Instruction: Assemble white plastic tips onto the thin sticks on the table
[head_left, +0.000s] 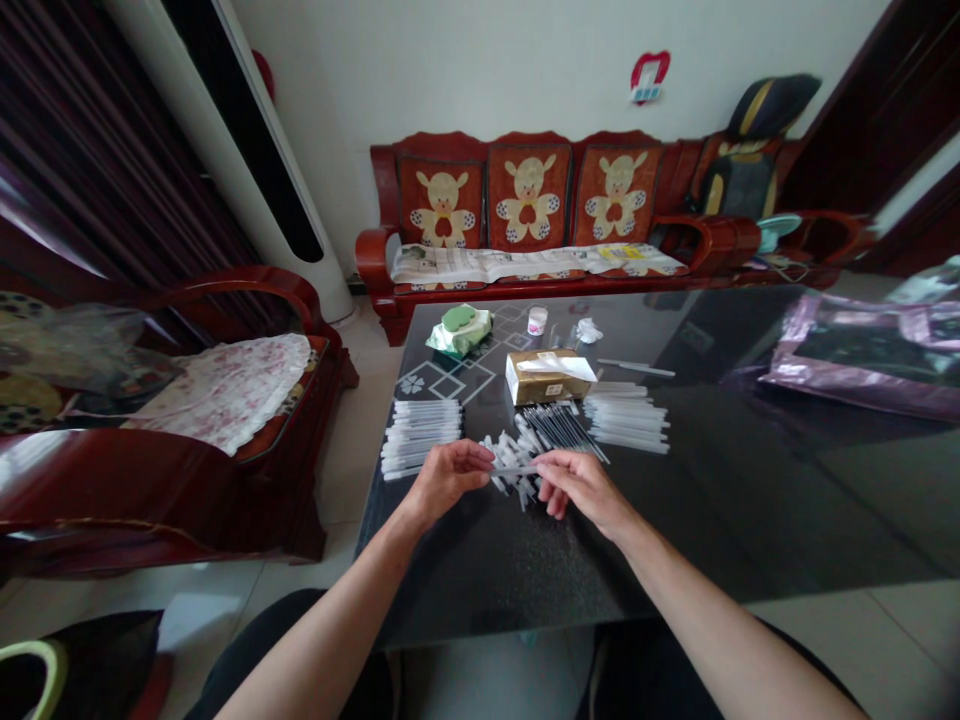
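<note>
Above the dark table, a translucent white pen barrel [514,470] spans the gap between my two hands. My left hand [450,478] pinches its left end, and my right hand [585,487] pinches the right end with fingertips closed. Under and behind the barrel lies a loose heap of small white pen parts [504,445], partly hidden by my hands. Dark, thin pen refills [568,430] lie in a bundle just beyond my right hand. Farther right is a stack of whitish pen barrels [626,416]. A row of white pens [422,436] lies beyond my left hand.
On the glossy black table [720,480] stand a gold tissue box [551,388], a green wipes pack [460,333] and a small white jar [537,320]. A crumpled tissue [589,330] lies behind the box. A purple plastic bag [862,355] rests at the right. Wooden seats surround the table.
</note>
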